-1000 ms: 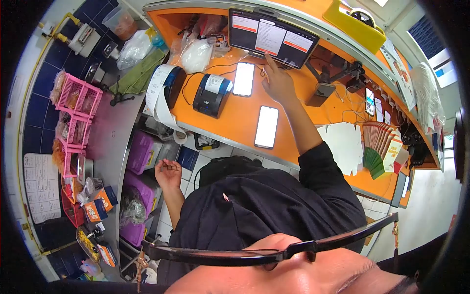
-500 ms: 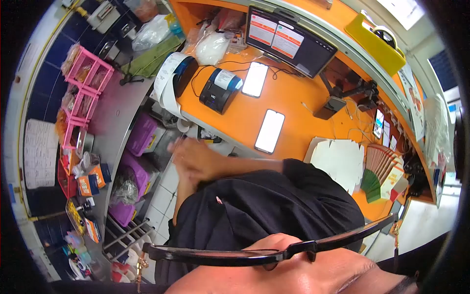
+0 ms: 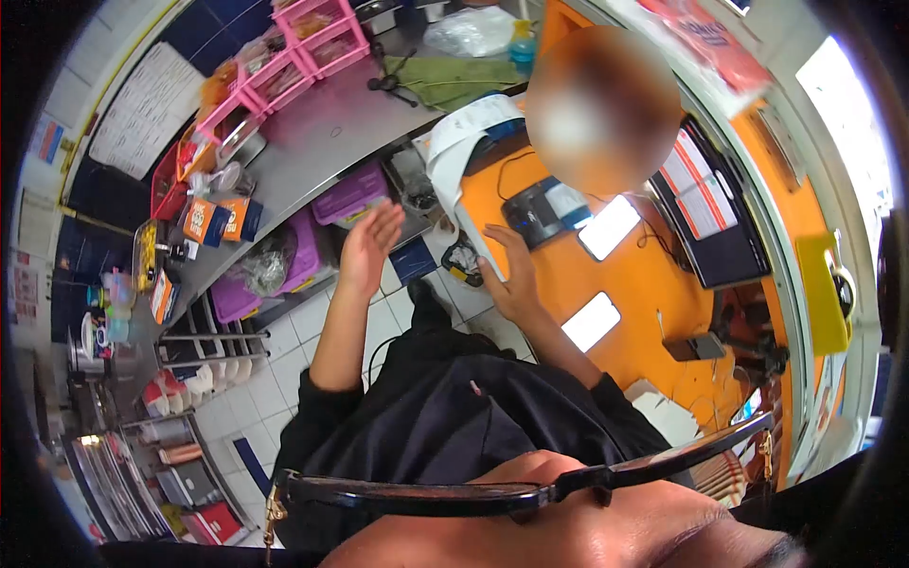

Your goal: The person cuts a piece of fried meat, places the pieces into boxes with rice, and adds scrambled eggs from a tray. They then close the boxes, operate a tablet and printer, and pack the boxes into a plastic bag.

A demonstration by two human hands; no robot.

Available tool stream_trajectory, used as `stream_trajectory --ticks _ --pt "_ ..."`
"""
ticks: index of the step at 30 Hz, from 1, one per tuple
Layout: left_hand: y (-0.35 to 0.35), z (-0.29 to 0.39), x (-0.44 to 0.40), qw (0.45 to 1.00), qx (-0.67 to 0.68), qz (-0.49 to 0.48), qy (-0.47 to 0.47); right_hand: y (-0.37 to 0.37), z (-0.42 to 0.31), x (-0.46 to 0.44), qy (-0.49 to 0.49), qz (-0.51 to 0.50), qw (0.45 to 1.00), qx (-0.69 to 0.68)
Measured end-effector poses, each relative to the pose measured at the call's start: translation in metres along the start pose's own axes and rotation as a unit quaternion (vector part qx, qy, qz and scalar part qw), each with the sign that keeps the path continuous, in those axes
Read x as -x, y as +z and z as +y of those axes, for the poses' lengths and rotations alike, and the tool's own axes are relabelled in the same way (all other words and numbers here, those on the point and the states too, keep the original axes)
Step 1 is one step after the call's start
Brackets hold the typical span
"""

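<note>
My left hand (image 3: 369, 248) is raised over the floor near the purple bins, palm showing, fingers extended and holding nothing. My right hand (image 3: 511, 276) is at the orange desk's (image 3: 653, 303) near edge, thumb and fingers apart, beside the hanging white paper strip (image 3: 453, 156). Nothing is seen in its grasp. Just past it sits a small black printer (image 3: 538, 214). Two phones with bright white screens, one (image 3: 610, 227) by the printer and another (image 3: 591, 322) nearer the desk's edge, lie on the desk. A monitor (image 3: 710, 204) stands behind them.
A steel counter (image 3: 317, 142) runs along the left, with pink baskets (image 3: 317, 38) and small orange-and-blue boxes (image 3: 222, 220). Below are purple bins (image 3: 350, 194) and a metal rack (image 3: 213, 348). A yellow tape dispenser (image 3: 822, 293) is at the right. One round area is blurred.
My view has swung toward the left counter. The right hand left the monitor, met the left hand, and now the two are apart. Both hands have their fingers spread.
</note>
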State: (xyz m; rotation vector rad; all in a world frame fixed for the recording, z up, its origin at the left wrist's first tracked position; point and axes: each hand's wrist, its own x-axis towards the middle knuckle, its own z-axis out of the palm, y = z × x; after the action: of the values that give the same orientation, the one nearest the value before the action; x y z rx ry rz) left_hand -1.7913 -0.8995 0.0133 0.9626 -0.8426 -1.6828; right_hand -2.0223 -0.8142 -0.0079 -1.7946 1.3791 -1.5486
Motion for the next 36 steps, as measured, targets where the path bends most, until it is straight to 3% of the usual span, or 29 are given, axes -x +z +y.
stream_trajectory --ticks 5,7,10,14,16,17,18,20,21,22,25,26,28,32,34,35,36 --pt "0.008 0.002 -0.152 0.984 -0.174 0.009 0.050 0.001 0.011 -0.014 0.013 0.040 0.999 0.030" --pt "0.025 0.003 -0.227 0.968 -0.230 -0.016 0.101 0.003 0.022 -0.019 0.077 0.094 0.989 0.082" --pt "0.031 -0.015 -0.377 0.893 -0.387 -0.061 0.221 0.007 0.031 -0.030 0.141 0.180 0.968 0.109" --pt "0.063 -0.009 -0.536 0.683 -0.649 -0.073 0.326 0.026 0.037 -0.026 0.239 0.315 0.905 0.157" --pt "0.084 0.010 -0.585 0.598 -0.751 -0.049 0.274 0.040 0.031 -0.024 0.274 0.361 0.874 0.175" --pt "0.056 -0.030 -0.675 0.608 -0.713 -0.039 0.346 0.047 0.027 -0.022 0.303 0.394 0.848 0.181" --pt "0.091 0.023 -0.634 0.381 -0.878 -0.157 0.244 0.052 0.024 -0.020 0.321 0.418 0.826 0.201" --pt "0.053 -0.033 -0.777 0.315 -0.886 -0.218 0.261 0.060 0.016 -0.012 0.358 0.418 0.801 0.237" --pt "0.027 -0.081 -0.842 0.217 -0.870 -0.161 0.413 0.062 0.012 -0.011 0.379 0.408 0.778 0.291" --pt "0.057 -0.047 -0.802 0.181 -0.926 -0.227 0.240 0.062 0.010 -0.009 0.376 0.399 0.768 0.331" --pt "0.048 -0.066 -0.819 0.200 -0.911 -0.242 0.267 0.060 0.002 -0.017 0.421 0.418 0.728 0.343" --pt "0.018 -0.088 -0.854 0.396 -0.829 -0.176 0.353 0.060 0.007 -0.013 0.426 0.434 0.724 0.326" --pt "0.071 -0.056 -0.749 0.426 -0.855 -0.024 0.296 0.058 0.012 -0.013 0.411 0.422 0.727 0.354" --pt "0.048 -0.099 -0.801 0.454 -0.813 -0.039 0.363 0.064 0.010 -0.021 0.422 0.413 0.716 0.372" --pt "0.041 -0.104 -0.806 0.512 -0.757 -0.052 0.402 0.070 0.012 -0.017 0.428 0.407 0.734 0.336" --pt "0.063 -0.084 -0.763 0.508 -0.794 -0.059 0.329 0.072 0.012 -0.015 0.432 0.402 0.733 0.338" --pt "0.070 -0.074 -0.748 0.508 -0.793 -0.060 0.333 0.074 0.013 -0.013 0.431 0.406 0.732 0.338"
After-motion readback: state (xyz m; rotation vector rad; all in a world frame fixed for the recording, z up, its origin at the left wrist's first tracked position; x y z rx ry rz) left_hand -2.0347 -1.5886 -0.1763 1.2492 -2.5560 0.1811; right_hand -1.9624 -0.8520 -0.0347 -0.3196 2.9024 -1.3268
